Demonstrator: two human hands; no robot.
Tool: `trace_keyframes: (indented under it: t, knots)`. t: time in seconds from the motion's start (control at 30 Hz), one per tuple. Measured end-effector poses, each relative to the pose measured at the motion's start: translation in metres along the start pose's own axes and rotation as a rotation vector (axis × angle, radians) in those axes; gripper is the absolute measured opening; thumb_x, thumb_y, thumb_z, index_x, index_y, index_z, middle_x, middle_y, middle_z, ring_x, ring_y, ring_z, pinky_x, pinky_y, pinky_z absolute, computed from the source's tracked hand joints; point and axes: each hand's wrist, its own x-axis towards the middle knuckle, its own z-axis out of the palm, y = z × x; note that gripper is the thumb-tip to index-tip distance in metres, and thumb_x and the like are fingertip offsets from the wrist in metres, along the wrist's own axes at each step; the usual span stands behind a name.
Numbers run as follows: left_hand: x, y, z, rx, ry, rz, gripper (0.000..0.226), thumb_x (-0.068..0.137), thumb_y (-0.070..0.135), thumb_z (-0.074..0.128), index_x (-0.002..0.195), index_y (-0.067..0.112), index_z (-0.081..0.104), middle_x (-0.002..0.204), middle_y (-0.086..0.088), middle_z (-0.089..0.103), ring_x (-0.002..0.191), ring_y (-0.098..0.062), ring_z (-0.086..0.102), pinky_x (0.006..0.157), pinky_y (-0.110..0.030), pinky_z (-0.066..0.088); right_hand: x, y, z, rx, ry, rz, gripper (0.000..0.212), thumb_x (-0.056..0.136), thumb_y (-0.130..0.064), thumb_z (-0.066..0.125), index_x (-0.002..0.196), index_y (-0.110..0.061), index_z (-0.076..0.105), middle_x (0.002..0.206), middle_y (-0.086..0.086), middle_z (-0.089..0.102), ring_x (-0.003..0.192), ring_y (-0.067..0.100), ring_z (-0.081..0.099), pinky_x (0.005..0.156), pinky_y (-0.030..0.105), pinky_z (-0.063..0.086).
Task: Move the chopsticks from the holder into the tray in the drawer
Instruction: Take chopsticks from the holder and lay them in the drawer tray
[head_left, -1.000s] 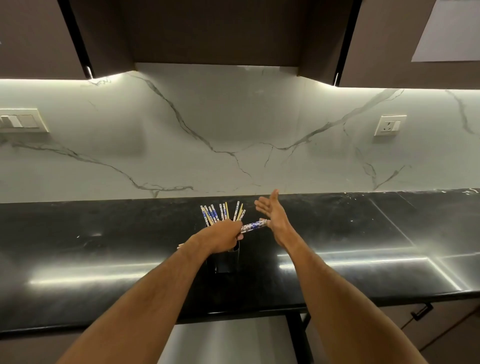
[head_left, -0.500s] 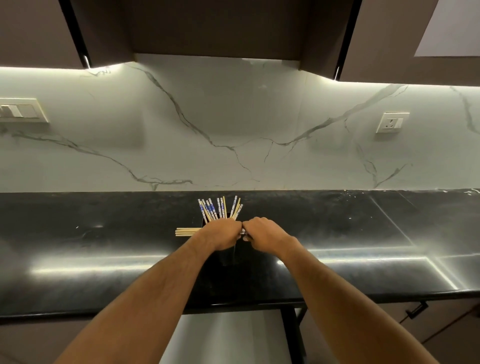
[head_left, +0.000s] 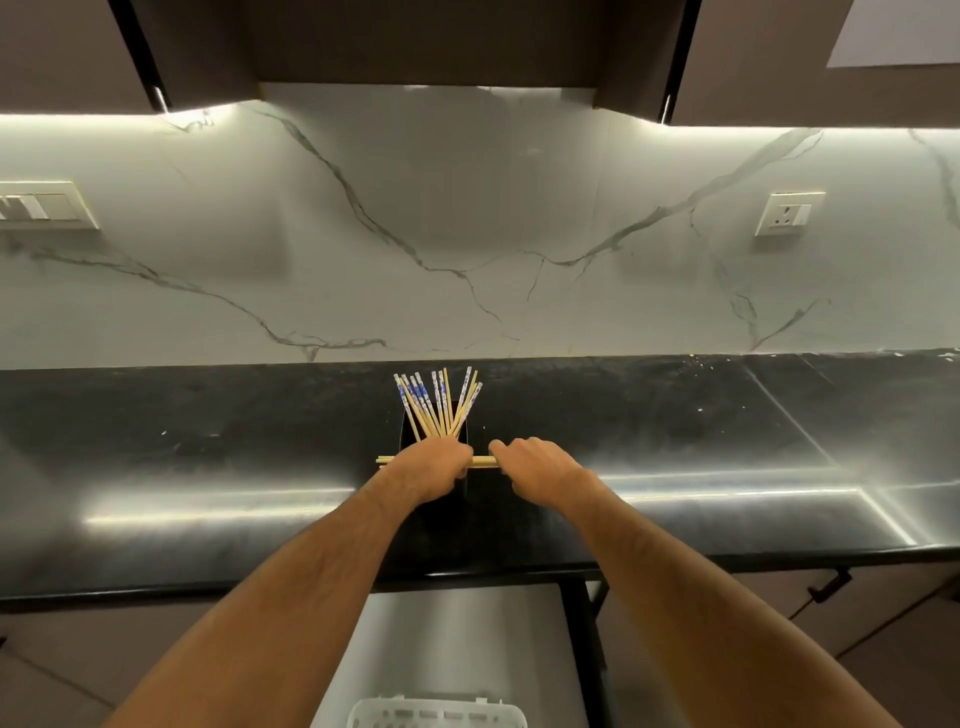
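Note:
A black holder (head_left: 410, 431) stands on the dark counter with several blue-and-white-tipped chopsticks (head_left: 436, 402) fanning out of it. In front of it I hold a small bundle of chopsticks (head_left: 482, 461) level, pointing left and right. My left hand (head_left: 426, 467) is closed around the bundle's left part, and its bare ends stick out to the left. My right hand (head_left: 535, 465) grips the right end. Below the counter edge the drawer (head_left: 457, 639) stands pulled out, with the rim of a white slotted tray (head_left: 436, 714) at the bottom of the view.
The black counter (head_left: 675, 447) runs the full width, backed by a white marble wall (head_left: 467, 234). A switch plate (head_left: 41, 205) is on the left and a socket (head_left: 789, 213) on the right. Dark cabinets hang overhead. A cabinet handle (head_left: 826, 584) shows at lower right.
My right hand, open beside the bundle a second ago, has closed on its right end. The two hands have then slid slightly apart along the level bundle.

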Motion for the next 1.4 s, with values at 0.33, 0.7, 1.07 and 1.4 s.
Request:
trace_keyframes:
  t: [0.33,0.7,1.07,1.4]
  knots:
    - [-0.034,0.001,0.043,-0.013,0.042,0.026,0.017,0.092,0.012,0.065,0.107,0.019,0.06,0.098,-0.002,0.065,0.085,-0.017,0.061,0.08,-0.033,0.053,-0.02,-0.037,0.034,0.025,-0.05,0.032,0.024,0.094,-0.012,0.065,0.117,-0.013,0.058,0.104,0.008,0.066,0.089,0.021,0.065,0.072,0.029,0.047]
    - [-0.114,0.007,0.128,-0.023,-0.051,0.023,0.016,0.092,0.008,0.063,0.107,0.012,0.066,0.097,-0.008,0.068,0.089,-0.026,0.067,0.081,-0.036,0.057,-0.085,-0.108,0.113,0.022,-0.166,0.091,0.027,0.095,-0.007,0.054,0.121,-0.01,0.054,0.115,0.013,0.065,0.104,0.033,0.064,0.08,0.038,0.05]
    - [-0.168,0.018,0.248,-0.155,-0.094,0.038,0.015,0.093,0.005,0.059,0.103,0.012,0.068,0.094,-0.007,0.071,0.081,-0.024,0.068,0.074,-0.032,0.053,-0.136,-0.153,0.216,0.11,-0.312,0.106,0.027,0.094,-0.001,0.053,0.12,-0.01,0.052,0.112,0.011,0.066,0.097,0.031,0.066,0.08,0.041,0.055]
    - [-0.182,0.02,0.331,-0.262,-0.154,-0.04,0.024,0.103,0.011,0.039,0.113,0.005,0.061,0.112,-0.023,0.064,0.104,-0.043,0.058,0.086,-0.045,0.046,-0.138,-0.168,0.28,0.031,-0.352,0.06,0.03,0.092,-0.001,0.054,0.121,-0.009,0.055,0.113,0.01,0.071,0.1,0.03,0.07,0.086,0.04,0.053]
